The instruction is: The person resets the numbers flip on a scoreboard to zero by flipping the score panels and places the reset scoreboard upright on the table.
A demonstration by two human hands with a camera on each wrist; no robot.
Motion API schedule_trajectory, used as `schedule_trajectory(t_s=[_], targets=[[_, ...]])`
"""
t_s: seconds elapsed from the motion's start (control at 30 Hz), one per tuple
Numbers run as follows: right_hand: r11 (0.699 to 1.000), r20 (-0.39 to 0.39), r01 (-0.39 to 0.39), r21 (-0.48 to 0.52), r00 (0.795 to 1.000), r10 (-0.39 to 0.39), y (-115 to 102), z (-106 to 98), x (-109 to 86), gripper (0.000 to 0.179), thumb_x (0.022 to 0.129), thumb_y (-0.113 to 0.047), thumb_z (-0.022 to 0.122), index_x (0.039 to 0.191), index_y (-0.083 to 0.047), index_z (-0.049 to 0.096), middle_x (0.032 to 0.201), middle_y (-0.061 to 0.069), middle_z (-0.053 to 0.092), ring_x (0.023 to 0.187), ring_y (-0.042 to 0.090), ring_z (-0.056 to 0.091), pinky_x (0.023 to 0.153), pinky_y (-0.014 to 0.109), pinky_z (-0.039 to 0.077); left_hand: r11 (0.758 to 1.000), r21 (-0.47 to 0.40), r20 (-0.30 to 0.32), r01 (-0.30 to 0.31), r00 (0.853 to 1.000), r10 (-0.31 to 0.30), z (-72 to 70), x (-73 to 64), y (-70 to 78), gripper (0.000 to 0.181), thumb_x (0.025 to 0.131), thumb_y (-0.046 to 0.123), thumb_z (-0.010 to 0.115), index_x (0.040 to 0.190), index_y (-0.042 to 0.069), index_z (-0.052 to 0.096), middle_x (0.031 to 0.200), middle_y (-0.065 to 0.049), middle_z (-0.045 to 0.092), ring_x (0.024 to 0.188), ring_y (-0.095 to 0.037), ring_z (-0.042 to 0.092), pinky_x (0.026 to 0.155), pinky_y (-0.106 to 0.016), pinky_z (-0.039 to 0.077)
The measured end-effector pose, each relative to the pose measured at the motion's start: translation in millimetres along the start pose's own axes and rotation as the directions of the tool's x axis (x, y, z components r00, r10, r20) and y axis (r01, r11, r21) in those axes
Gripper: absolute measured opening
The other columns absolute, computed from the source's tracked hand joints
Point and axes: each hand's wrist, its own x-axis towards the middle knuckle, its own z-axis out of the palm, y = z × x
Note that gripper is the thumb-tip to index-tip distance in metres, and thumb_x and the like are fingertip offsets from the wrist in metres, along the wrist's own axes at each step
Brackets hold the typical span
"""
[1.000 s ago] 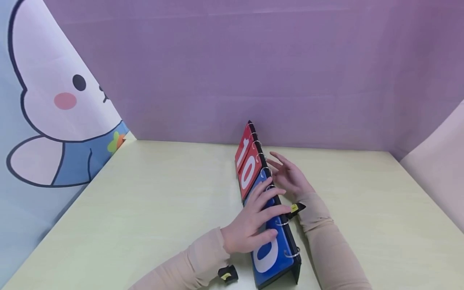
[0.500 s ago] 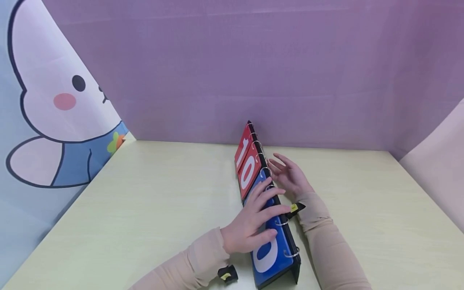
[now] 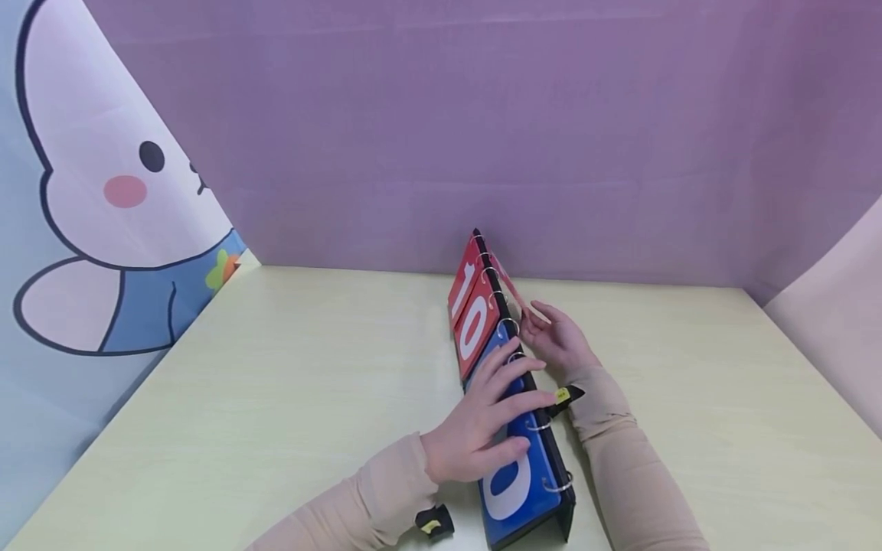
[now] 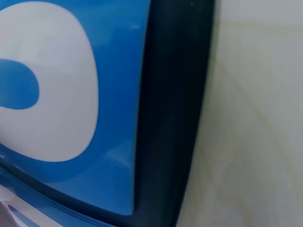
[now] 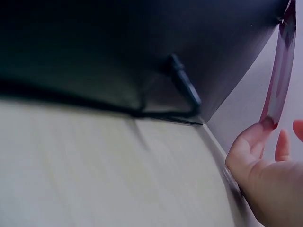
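Observation:
A tabletop flip scoreboard (image 3: 566,514) stands like a tent, its ringed spine running away from me. Red cards reading 1 and 0 (image 3: 472,327) hang at the far end, blue cards (image 3: 540,490) at the near end. My left hand (image 3: 468,432) rests on the blue side with fingers spread toward the spine. The left wrist view has a blue card (image 4: 113,109) with a white digit. Behind the board, my right hand (image 3: 556,340) pinches the lower edge of a red card (image 5: 280,71), which slants out from the rings; fingertips are partly hidden.
The pale tabletop (image 3: 310,367) spreads on both sides. A purple backdrop (image 3: 427,138) rises at the table's rear, with a rabbit print (image 3: 89,191) at left. The board's black back and a stand bracket (image 5: 184,87) show in the right wrist view.
A red card now slants out behind the board, pinched by my right hand; it was not visible there in the earlier frames. My left hand stays in place.

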Motion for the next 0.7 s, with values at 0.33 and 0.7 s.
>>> schedule_trajectory(t_s=[0.33, 0.7], targets=[[0.997, 0.036, 0.060, -0.052, 0.998, -0.059, 2, 1, 1.7, 0.016, 0.099, -0.013, 0.046, 0.109, -0.001, 0.050, 0.093, 0.009, 0.062, 0.080, 0.009, 0.058, 0.077, 0.013, 0.045, 1.000, -0.015, 0.006, 0.027, 1.000, -0.027, -0.6, -1.4, 0.1, 0.057, 0.098, 0.053, 0.016, 0.134, 0.019, 0.043, 0.149, -0.007, 0.026, 0.145, -0.030, 0.003, 0.116, -0.056, 0.011], [0.932, 0.003, 0.201, -0.300, 0.978, -0.210, -10, 19, 0.1, 0.007, 0.096, -0.007, 0.051, 0.095, -0.005, 0.057, 0.076, 0.003, 0.059, 0.067, 0.010, 0.053, 0.066, 0.019, 0.045, 0.999, -0.030, 0.000, 0.018, 1.000, -0.018, -0.1, 0.1, 0.5, 0.055, 0.098, 0.052, 0.016, 0.133, 0.019, 0.043, 0.149, -0.008, 0.026, 0.145, -0.031, 0.003, 0.116, -0.055, 0.012]])
